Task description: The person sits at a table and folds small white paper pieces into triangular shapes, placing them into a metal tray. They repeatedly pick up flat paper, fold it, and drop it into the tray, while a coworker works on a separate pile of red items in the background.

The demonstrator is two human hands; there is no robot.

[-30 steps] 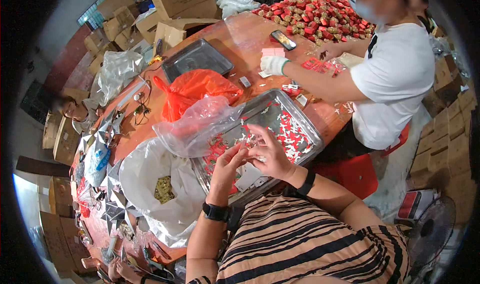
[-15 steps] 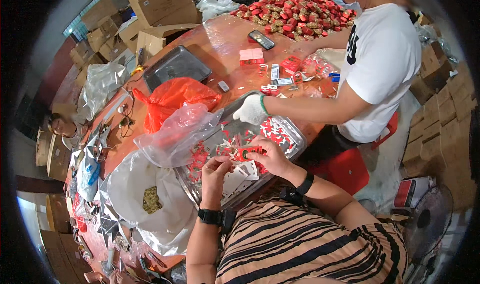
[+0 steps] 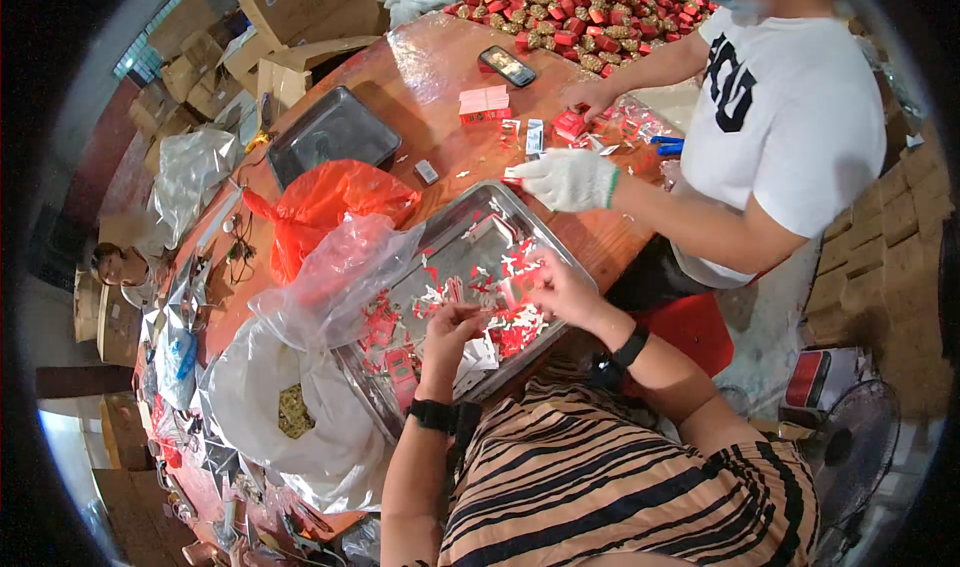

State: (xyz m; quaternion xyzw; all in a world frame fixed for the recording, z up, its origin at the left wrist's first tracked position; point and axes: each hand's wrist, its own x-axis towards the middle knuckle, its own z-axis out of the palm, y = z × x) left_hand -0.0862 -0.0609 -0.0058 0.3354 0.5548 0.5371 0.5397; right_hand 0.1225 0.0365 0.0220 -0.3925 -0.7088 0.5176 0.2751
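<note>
Over a metal tray (image 3: 556, 229) of small red and white paper pieces (image 3: 520, 332), both my hands are at work. My left hand (image 3: 452, 335) is closed in a pinch above the middle of the tray; what its fingertips hold is too small to make out. My right hand (image 3: 565, 292) is closed at the tray's right side, its fingers on a red card (image 3: 514, 289) smeared by motion. White cards (image 3: 478, 355) lie between my wrists. A red printed card (image 3: 401, 369) rests left of my left wrist, inside the tray.
Across the table, a co-worker's gloved hand (image 3: 568, 179) is beside the tray's far corner. A red bag (image 3: 335, 207), clear plastic (image 3: 345, 272) and a white sack (image 3: 245, 387) lie left. Beyond are a dark tray (image 3: 335, 137), a phone (image 3: 507, 66) and heaped red-and-gold packets (image 3: 575, 17).
My right hand has moved right and slightly away, apart from my left hand, which shifted a little right. The co-worker's gloved hand has left the tray, moving right to its far edge.
</note>
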